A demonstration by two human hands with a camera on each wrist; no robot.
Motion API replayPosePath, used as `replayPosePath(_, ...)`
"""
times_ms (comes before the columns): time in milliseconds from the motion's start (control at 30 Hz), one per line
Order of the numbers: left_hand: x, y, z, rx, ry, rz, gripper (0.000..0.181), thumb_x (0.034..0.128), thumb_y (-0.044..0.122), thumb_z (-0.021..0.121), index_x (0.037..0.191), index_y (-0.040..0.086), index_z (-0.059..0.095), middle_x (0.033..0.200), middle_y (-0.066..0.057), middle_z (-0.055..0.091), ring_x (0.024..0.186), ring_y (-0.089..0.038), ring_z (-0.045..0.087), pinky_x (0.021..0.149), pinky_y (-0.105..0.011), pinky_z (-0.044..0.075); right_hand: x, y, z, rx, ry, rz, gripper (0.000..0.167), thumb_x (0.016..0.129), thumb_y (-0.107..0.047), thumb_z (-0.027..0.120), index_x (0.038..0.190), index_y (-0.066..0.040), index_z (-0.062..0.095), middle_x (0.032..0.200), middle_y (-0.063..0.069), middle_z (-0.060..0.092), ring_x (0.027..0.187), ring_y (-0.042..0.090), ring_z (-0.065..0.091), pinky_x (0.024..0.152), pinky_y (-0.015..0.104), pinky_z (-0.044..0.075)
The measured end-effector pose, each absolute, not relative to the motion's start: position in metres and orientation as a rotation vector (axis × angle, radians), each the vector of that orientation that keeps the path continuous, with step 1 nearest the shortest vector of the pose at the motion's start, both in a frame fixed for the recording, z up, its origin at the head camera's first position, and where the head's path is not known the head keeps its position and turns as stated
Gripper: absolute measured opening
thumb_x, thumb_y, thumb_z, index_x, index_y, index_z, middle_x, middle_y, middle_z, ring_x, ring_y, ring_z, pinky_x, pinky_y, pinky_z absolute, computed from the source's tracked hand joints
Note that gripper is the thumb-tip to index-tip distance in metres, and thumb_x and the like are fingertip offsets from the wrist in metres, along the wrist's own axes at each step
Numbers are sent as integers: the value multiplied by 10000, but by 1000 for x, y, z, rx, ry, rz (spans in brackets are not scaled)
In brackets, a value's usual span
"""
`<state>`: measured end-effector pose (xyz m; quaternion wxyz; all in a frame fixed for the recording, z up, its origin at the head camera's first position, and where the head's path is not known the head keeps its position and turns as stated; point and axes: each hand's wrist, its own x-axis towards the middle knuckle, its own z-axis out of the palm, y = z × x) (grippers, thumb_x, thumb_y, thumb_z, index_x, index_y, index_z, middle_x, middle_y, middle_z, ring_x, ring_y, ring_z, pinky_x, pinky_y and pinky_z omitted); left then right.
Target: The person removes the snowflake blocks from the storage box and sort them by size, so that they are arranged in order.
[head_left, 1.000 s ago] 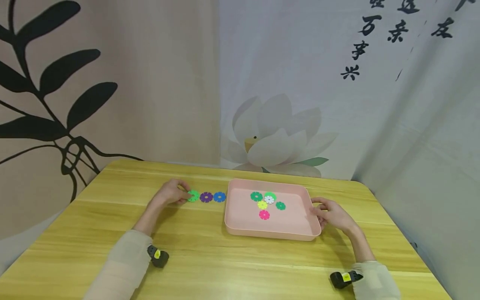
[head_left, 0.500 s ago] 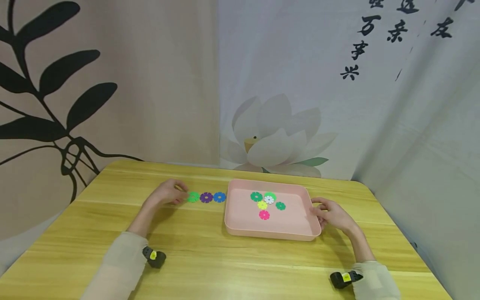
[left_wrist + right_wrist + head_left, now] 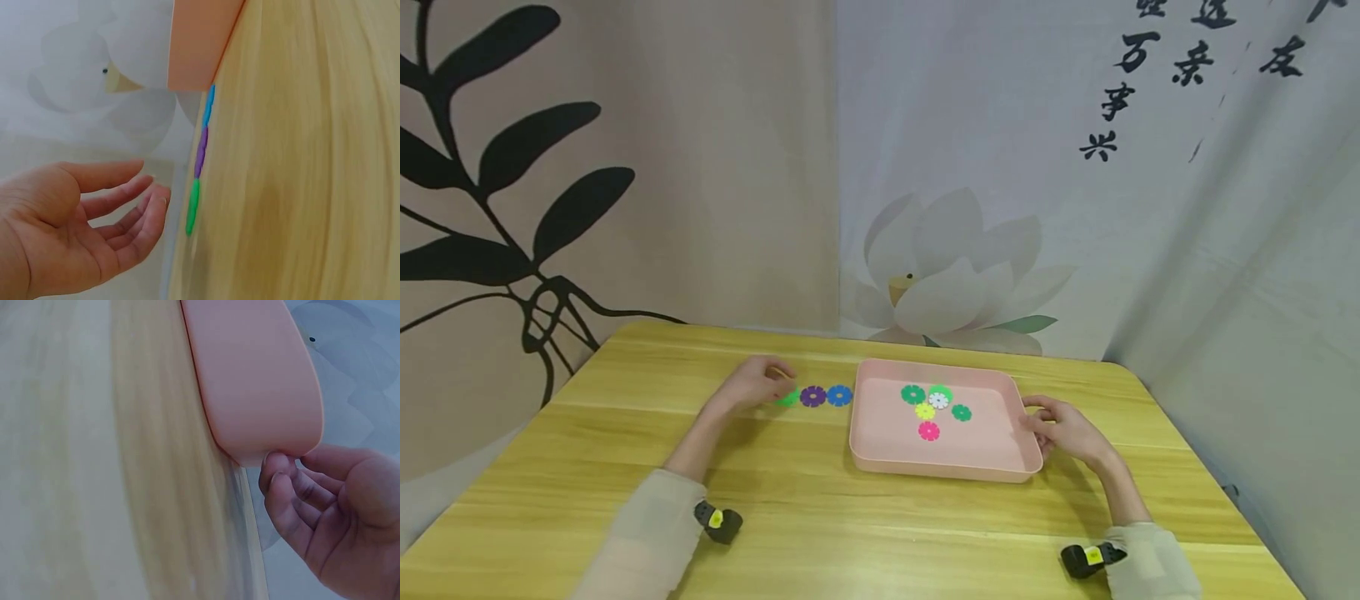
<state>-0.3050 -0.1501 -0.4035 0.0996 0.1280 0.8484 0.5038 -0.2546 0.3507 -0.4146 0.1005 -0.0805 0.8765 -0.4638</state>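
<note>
Three notched plastic discs lie in a row on the table: a green disc (image 3: 787, 399), a purple disc (image 3: 813, 389) and a blue disc (image 3: 839, 388) nearest the tray. My left hand (image 3: 754, 382) hovers over the green disc and partly covers it in the head view. In the left wrist view its fingers are loosely bent, apart from the disc, and nothing is between them. At the right end of the pink tray (image 3: 940, 458), my right hand (image 3: 1067, 427) pinches the wall between thumb and fingers; the thumb tip is partly hidden in the right wrist view.
Inside the tray are several more notched discs, among them a pink disc (image 3: 928, 431), a yellow disc (image 3: 925, 412) and a white disc (image 3: 938, 401). The wooden table (image 3: 820, 533) meets a printed curtain (image 3: 737, 208) at its back edge.
My left hand drew back slightly left from the green disc, then came right again over it. The right hand, tray and discs keep their places.
</note>
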Motion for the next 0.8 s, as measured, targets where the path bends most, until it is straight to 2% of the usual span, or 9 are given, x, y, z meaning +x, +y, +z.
replayPosePath(300,-308,-114,-402,493,2502,1563,290,962,25,623,1190,-150,586,1028,-230,647,901,-407,666,806,-482,586,-254,351,-413,-261,2584,-1375,513,1033,-133,585,1426,137,394,831,118,595,613,217,576,562,327,536)
replayPosePath(433,-309,-97,-401,573,2536,1570,248,965,47,635,1165,-100,623,1036,-195,653,904,-356,662,785,-483,581,-256,352,-414,-271,2578,-1370,534,1034,-142,586,1435,142,377,826,110,584,607,213,577,565,331,539)
replayPosePath(533,-308,-84,-400,637,2562,1550,233,967,83,647,1155,-55,649,1045,-150,658,937,-277,644,797,-451,566,-257,354,-415,-267,2568,-1373,532,1038,-149,581,1436,137,375,818,102,576,604,213,581,567,336,549)
replayPosePath(800,-309,-46,-401,730,2511,1541,215,972,86,658,1141,-46,665,1014,-91,665,935,-221,628,841,-333,545,-257,354,-416,-257,2557,-1378,531,1041,-143,574,1439,143,369,813,105,579,610,202,577,564,324,545)
